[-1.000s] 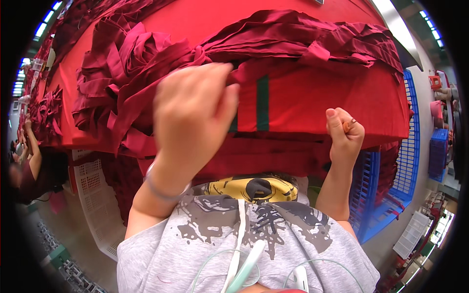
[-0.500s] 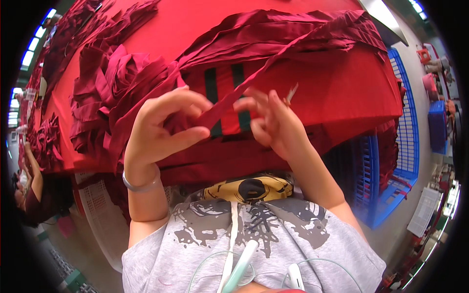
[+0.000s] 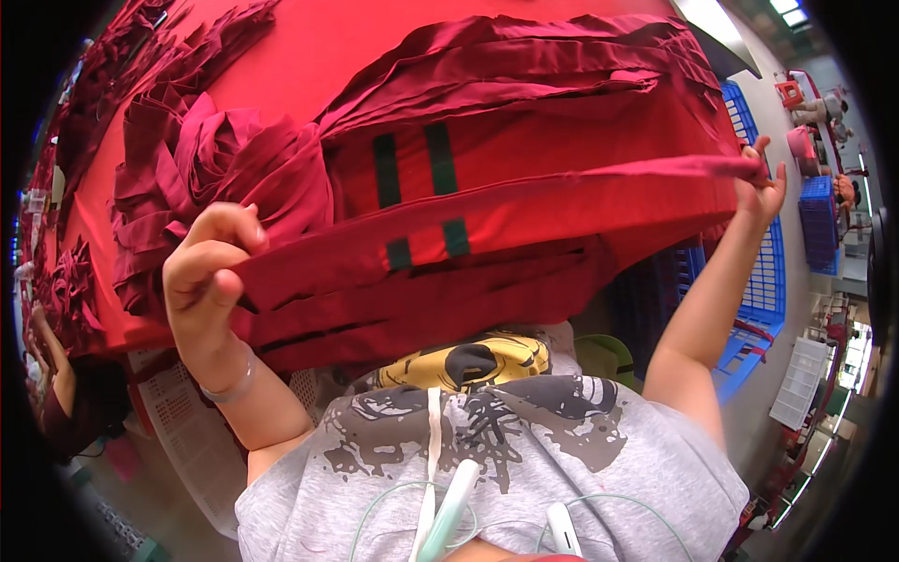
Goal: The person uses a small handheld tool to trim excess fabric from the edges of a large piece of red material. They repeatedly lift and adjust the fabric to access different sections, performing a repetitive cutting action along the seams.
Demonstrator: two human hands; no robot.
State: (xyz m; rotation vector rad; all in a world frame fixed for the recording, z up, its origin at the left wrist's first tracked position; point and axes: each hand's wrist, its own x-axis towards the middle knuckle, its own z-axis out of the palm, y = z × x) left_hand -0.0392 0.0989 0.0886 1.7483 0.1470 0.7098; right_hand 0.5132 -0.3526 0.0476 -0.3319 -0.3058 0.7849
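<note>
A long dark-red fabric strip (image 3: 487, 192) is drawn out between my two hands, above the table's near edge. My left hand (image 3: 211, 272), with a pale bracelet at its wrist, is closed with curled fingers on the strip's left end. Far out to the right, my right hand (image 3: 763, 185) pinches the other end, some fingers raised. Behind the strip lies a long layered stack of dark-red strips (image 3: 506, 70). Beside my left hand sits a crumpled heap of the same fabric (image 3: 225, 155). More dark-red strips (image 3: 449, 300) hang over the near edge.
A red cloth (image 3: 346, 47) covers the table, with dark green bands (image 3: 386, 171) near its middle. Blue plastic crates (image 3: 763, 272) stand at the right. A white basket (image 3: 183, 421) is low at the left. Another person's arm (image 3: 58, 365) shows at the far left.
My hands have moved wide apart, the right one far to the right and the left one leftward. The strip, slanting before, now stretches nearly straight between them.
</note>
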